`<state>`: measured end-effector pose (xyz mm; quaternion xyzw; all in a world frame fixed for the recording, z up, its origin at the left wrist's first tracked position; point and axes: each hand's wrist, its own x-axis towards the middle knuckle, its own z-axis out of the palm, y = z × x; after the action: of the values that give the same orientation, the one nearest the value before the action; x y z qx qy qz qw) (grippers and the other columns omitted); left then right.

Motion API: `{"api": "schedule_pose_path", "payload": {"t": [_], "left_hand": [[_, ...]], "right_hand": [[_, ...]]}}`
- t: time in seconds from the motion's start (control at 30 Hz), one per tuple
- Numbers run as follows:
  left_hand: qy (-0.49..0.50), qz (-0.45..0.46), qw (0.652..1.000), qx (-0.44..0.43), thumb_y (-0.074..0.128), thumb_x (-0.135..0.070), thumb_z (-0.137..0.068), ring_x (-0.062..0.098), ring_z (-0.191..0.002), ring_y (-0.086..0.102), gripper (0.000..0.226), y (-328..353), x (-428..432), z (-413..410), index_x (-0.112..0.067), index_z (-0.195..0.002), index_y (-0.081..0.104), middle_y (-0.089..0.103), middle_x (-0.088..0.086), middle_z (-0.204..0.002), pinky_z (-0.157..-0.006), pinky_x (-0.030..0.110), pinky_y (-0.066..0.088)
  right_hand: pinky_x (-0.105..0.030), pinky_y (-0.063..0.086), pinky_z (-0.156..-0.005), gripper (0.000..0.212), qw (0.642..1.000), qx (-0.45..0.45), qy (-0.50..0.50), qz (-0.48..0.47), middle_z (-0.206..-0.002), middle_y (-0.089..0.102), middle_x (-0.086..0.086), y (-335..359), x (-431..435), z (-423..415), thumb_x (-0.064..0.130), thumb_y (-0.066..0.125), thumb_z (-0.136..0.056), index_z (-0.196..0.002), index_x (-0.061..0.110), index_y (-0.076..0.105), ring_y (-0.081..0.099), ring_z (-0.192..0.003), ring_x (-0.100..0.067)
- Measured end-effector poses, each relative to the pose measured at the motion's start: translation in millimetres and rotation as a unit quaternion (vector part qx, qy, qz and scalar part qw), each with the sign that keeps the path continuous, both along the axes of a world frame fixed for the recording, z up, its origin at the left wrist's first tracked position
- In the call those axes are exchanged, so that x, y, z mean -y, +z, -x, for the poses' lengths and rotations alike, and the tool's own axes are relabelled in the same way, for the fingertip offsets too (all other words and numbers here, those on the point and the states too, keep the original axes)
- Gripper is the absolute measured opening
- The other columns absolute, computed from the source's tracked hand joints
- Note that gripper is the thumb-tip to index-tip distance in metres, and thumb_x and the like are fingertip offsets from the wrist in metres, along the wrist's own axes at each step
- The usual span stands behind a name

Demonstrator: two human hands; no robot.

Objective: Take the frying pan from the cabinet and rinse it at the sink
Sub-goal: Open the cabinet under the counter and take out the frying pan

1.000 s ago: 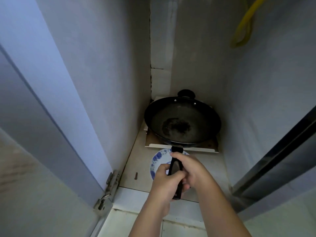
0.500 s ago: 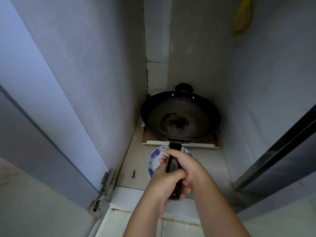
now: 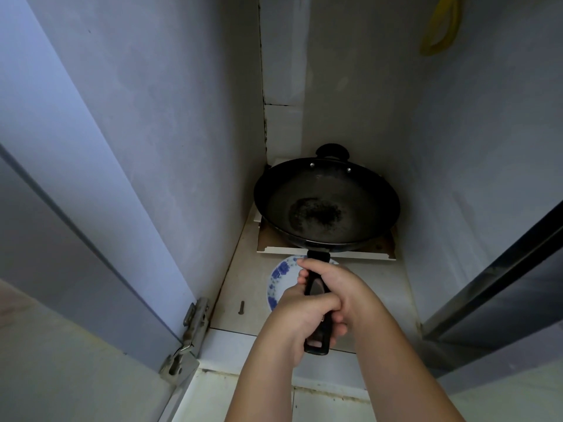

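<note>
Both hands wrapped on frying pan (image 3: 326,205) handle, left hand (image 3: 300,322) behind right hand (image 3: 341,292), likely sharing weight to draw it from the cabinet's back corner.

Black frying pan (image 3: 326,205), blue-flowered white plate (image 3: 281,277), yellow hose (image 3: 440,28), pale grey cabinet walls (image 3: 182,117).

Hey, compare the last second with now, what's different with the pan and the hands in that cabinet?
Very little. Both hands, left hand and right hand, keep their grip on the frying pan handle; nothing was let go. The pan seems to have edged slightly left over its board, though the camera shifted too. The blue-patterned plate and the screw stay put.
</note>
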<state>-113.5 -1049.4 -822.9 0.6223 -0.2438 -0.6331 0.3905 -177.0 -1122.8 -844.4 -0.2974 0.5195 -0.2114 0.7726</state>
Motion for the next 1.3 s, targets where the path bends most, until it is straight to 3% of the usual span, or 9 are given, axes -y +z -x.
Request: {"api": "schedule_pose_path", "payload": {"t": [0.37,0.77,1.0,1.13,1.3], "left_hand": [[0.037,0.048,0.995,0.079,0.053,0.003,-0.072,0.011,-0.034,0.048,0.012,-16,-10,11,-0.004,-0.081,0.056,0.053,0.001,-0.045,-0.039,0.019,0.042],[0.052,0.067,0.992,0.098,0.051,0.003,-0.075,0.013,-0.035,0.049,0.009,-14,-18,20,-0.004,-0.076,0.056,0.053,0.0,-0.042,-0.039,0.02,0.042],[0.049,0.1,0.988,0.107,0.051,0.004,-0.076,0.013,-0.033,0.048,0.012,-4,-20,18,-0.002,-0.084,0.057,0.053,0.0,-0.043,-0.04,0.022,0.042],[0.05,0.106,0.987,0.109,0.051,0.005,-0.075,0.013,-0.032,0.047,0.01,1,-25,19,-0.004,-0.077,0.056,0.051,-0.001,-0.041,-0.04,0.022,0.042],[0.064,0.097,0.988,0.098,0.051,0.005,-0.077,0.013,-0.031,0.046,0.014,3,-41,22,-0.006,-0.07,0.054,0.051,0.002,-0.042,-0.039,0.023,0.042]], "right_hand": [[-0.019,0.045,-0.046,0.03,0.996,-0.004,-0.007,0.084,-0.05,0.056,-0.002,-13,-6,2,0.011,0.057,-0.084,-0.054,0.009,0.054,0.053,-0.04,-0.01],[-0.022,0.045,-0.049,0.031,0.991,-0.011,-0.007,0.129,-0.045,0.056,0.0,-11,-14,6,0.009,0.055,-0.085,-0.054,0.008,0.054,0.053,-0.041,-0.01],[-0.026,0.045,-0.055,0.03,0.986,0.006,-0.018,0.168,-0.042,0.055,0.001,2,-14,4,0.008,0.054,-0.084,-0.054,0.009,0.052,0.052,-0.048,-0.014],[-0.029,0.046,-0.059,0.03,0.983,-0.001,-0.022,0.182,-0.042,0.056,0.002,6,-17,5,0.009,0.054,-0.082,-0.052,0.01,0.053,0.053,-0.05,-0.016],[-0.023,0.046,-0.051,0.029,0.985,0.021,-0.006,0.171,-0.045,0.051,-0.001,10,-33,6,0.003,0.05,-0.083,-0.054,0.007,0.05,0.052,-0.045,-0.012]]}}
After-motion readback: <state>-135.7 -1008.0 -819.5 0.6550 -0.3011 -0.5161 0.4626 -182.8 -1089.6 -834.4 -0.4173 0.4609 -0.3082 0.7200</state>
